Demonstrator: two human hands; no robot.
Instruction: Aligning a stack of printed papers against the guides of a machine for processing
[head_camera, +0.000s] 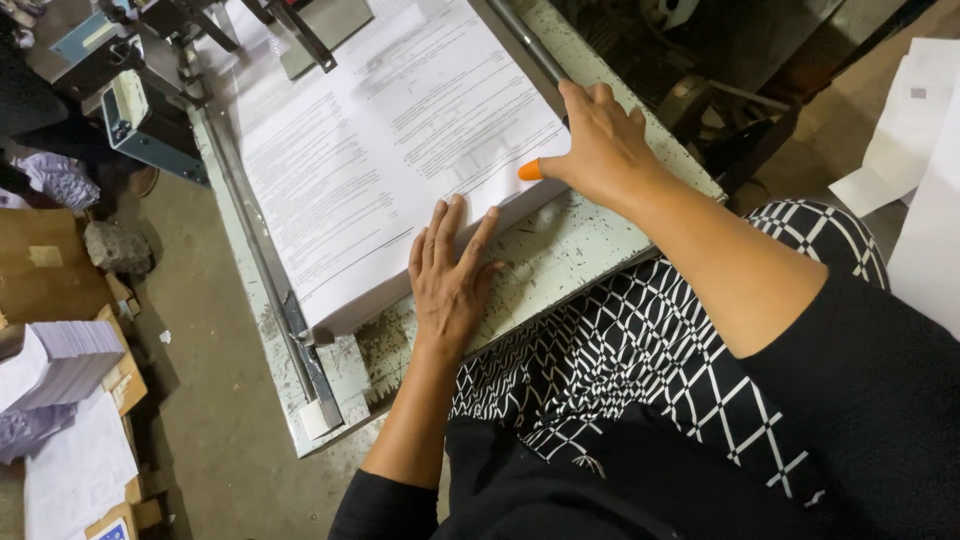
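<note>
A thick stack of large white printed sheets (390, 140) lies on a worn pale-green metal table (560, 260). My left hand (450, 275) rests flat on the stack's near edge, fingers spread and pointing away from me. At the stack's right corner, my right hand (600, 145) presses down with fingers apart; its thumb wears an orange rubber tip (530, 171) touching the paper's edge. Neither hand grips anything.
A metal guide rail (265, 260) runs along the stack's left side. Machine parts (150, 90) stand at the upper left. Stacks of paper (55, 365) and cardboard (45, 260) sit on the floor at left. More white sheets (915, 130) lie at the right.
</note>
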